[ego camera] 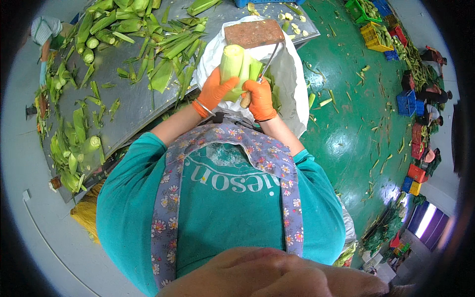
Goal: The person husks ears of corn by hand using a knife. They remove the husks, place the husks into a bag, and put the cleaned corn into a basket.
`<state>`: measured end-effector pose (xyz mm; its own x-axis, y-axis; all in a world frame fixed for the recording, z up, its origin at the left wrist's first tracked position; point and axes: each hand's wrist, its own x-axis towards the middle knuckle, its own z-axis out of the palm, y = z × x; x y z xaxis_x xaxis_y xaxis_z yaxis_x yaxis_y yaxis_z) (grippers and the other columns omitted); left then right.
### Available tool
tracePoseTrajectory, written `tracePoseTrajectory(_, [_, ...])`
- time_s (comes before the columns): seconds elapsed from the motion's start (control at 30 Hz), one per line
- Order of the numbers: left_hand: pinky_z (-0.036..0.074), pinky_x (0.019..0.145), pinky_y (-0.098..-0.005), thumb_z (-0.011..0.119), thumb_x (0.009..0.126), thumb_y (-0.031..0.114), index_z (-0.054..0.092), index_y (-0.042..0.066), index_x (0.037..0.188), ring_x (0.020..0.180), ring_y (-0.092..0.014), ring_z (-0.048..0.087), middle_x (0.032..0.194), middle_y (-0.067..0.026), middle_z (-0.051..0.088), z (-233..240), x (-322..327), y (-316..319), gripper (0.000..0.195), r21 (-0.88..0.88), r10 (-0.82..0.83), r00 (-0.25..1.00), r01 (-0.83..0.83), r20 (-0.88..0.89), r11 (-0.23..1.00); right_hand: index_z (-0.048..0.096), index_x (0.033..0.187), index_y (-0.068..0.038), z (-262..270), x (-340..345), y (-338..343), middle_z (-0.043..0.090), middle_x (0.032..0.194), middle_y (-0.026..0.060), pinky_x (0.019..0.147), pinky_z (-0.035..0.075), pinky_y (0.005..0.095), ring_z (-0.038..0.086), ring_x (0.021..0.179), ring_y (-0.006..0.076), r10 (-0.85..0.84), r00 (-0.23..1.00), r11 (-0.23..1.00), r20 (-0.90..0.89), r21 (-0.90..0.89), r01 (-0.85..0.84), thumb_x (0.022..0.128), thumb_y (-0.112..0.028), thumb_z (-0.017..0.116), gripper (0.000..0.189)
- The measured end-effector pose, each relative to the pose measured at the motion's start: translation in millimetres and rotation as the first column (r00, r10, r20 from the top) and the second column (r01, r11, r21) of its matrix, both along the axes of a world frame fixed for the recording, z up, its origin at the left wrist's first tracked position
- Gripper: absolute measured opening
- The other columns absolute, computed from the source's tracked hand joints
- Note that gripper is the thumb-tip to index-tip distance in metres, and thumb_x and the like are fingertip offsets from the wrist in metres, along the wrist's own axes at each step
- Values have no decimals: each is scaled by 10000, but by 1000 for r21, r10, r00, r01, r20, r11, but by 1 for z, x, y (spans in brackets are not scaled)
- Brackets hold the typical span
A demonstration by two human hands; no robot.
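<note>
In my left hand (215,89), gloved in orange, I hold an ear of corn in its husk (232,63), its pale cut end facing away from me. My right hand (261,97), also in an orange glove, grips the wooden handle of a knife (270,59); the thin blade points up and away. Fingers of that hand meet a loosened green husk leaf (255,69) at the ear's right side. Both hands are above an open white sack (293,85) with some husk leaves inside. A red brick (254,33) lies at the sack's far rim.
A metal table (137,92) on the left carries unpeeled corn (105,26) and loose husk leaves (163,74). Cut corn ends lie near its far corner. Husk scraps litter the green floor (345,137). Crates (406,103) and several people are at far right; another person (46,31) stands far left.
</note>
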<state>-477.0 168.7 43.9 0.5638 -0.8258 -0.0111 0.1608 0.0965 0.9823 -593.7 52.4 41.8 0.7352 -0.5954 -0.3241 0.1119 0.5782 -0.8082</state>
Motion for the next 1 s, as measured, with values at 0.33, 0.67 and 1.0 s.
tracePoseTrajectory(0.33, [526, 856, -351, 748, 851, 368, 584, -24, 1203, 965, -236, 662, 1117, -106, 666, 15, 33, -22, 552, 226, 150, 964, -200, 221, 953, 609, 947, -16, -14, -25, -38, 623, 772, 57, 481, 461, 243, 548, 536, 153, -12, 984, 939, 180, 339, -51, 735, -4, 539, 224])
tracePoseTrajectory(0.67, [421, 1080, -475, 660, 921, 351, 456, 23, 1377, 1226, -316, 551, 1332, -147, 570, -8, 146, 17, 597, -262, 115, 725, -386, -679, 884, 577, 1222, -16, -91, -91, -106, 645, 958, 63, 557, 452, 251, 603, 732, 134, -249, 941, 637, -230, -770, -20, 837, -183, 657, 427])
tracePoseTrajectory(1.0, [455, 1012, -367, 687, 896, 187, 467, 19, 1393, 1168, -205, 575, 1294, -103, 592, 27, 40, -9, 569, -148, -126, 955, 88, -268, 985, 658, 1174, -40, 27, 34, -27, 676, 936, -3, 712, 489, 232, 588, 800, 53, 205, 975, 855, -84, -470, -220, 869, -185, 746, 349])
